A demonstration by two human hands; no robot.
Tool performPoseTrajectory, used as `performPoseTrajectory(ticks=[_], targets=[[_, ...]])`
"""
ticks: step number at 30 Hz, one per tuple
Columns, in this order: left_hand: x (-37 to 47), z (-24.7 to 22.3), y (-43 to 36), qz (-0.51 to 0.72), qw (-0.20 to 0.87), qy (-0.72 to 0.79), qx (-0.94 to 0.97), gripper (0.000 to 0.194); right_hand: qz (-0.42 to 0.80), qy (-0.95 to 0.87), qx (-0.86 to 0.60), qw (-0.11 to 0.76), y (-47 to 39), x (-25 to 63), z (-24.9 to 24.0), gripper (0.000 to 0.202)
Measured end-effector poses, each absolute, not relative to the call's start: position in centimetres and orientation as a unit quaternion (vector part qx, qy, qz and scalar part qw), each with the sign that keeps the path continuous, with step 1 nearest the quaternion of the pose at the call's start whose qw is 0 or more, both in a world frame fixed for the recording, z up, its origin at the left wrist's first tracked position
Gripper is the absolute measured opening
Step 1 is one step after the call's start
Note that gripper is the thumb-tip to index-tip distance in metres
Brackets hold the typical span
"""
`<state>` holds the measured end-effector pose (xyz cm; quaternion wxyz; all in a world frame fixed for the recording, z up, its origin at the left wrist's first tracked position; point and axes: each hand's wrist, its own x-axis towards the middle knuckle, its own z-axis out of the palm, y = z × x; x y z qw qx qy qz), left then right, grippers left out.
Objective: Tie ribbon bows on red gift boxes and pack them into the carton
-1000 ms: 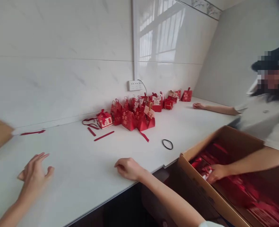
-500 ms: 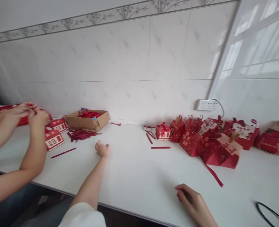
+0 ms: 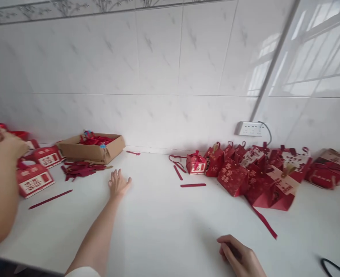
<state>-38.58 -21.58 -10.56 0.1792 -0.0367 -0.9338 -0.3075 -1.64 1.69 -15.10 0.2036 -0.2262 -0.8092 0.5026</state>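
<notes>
My left hand (image 3: 119, 184) is stretched out over the white table, open, its fingers spread and nothing in them. Just to its left lies a pile of dark red ribbon strips (image 3: 85, 169), in front of a cardboard box (image 3: 112, 149) filled with red ribbons (image 3: 97, 139). Close to the front edge of the view, my right hand (image 3: 240, 254) rests low over the table with its fingers curled in. No object shows in it, though its palm side is partly hidden. Beyond it, a loose red ribbon (image 3: 264, 221) trails from a group of red gift boxes (image 3: 233, 175).
At left a co-worker's hands (image 3: 5, 144) are raised above red-and-white gift boxes (image 3: 35, 181). A single ribbon strip (image 3: 50, 199) lies before them. A small box with a bow (image 3: 197, 163) stands mid-table beside ribbon strips (image 3: 193, 185). A black cable (image 3: 331, 267) lies front right.
The view has turned slightly, so things at left sit further left. My left hand's fingers have spread wider, near the ribbon pile. My right hand stays curled in about the same place.
</notes>
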Motion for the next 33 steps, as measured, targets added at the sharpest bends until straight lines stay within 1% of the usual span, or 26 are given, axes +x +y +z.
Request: performPoseTrajectory(ticks=[4,6,9,11,13,16,20,23,25,27,30,33], targets=[[-37.1,-9.7,-20.8,-0.336,0.174,-0.918,-0.116,0.045,0.476,-0.841,-0.203,0.156,1.8,-1.8,-14.0,0.028],[-35.7,-9.9,-18.9,-0.363,0.173,-0.908,-0.119,0.045,0.454,-0.86,-0.185,0.142,1.8,-1.8,-13.5,0.026],[-32.3,-11.2,-13.5,-0.415,0.148,-0.894,-0.084,0.048,0.423,-0.88,-0.16,0.147,1.7,-2.5,-12.9,0.022],[-29.4,-12.3,-9.0,-0.448,0.113,-0.884,-0.072,0.046,0.412,-0.886,-0.143,0.158,1.8,-3.3,-12.5,0.02],[-26.4,-13.1,-4.9,-0.474,0.086,-0.872,-0.09,0.044,0.408,-0.882,-0.129,0.197,2.6,-4.2,-12.0,0.018],[-22.9,-13.2,-1.3,-0.498,0.051,-0.851,-0.162,0.044,0.394,-0.859,-0.144,0.293,5.5,-5.3,-10.8,0.015],[-21.7,-12.6,-0.6,-0.503,0.006,-0.827,-0.252,0.041,0.345,-0.8,-0.255,0.42,12.3,-5.2,-8.1,0.02],[-22.3,-12.5,-0.8,-0.497,-0.02,-0.828,-0.259,0.04,0.296,-0.722,-0.35,0.519,18.0,-4.1,-6.0,0.025],[-22.7,-12.5,-0.8,-0.492,-0.03,-0.832,-0.256,0.041,0.259,-0.669,-0.403,0.569,21.2,-3.4,-5.1,0.029],[-22.8,-12.5,-0.6,-0.488,-0.038,-0.834,-0.254,0.041,0.233,-0.629,-0.445,0.593,23.8,-3.0,-5.2,0.037],[-22.7,-12.3,-0.5,-0.487,-0.047,-0.835,-0.252,0.04,0.232,-0.608,-0.491,0.579,26.0,-3.0,-6.8,0.047],[-22.6,-12.1,-0.6,-0.49,-0.053,-0.834,-0.248,0.04,0.249,-0.611,-0.52,0.542,26.7,-3.4,-9.4,0.041]])
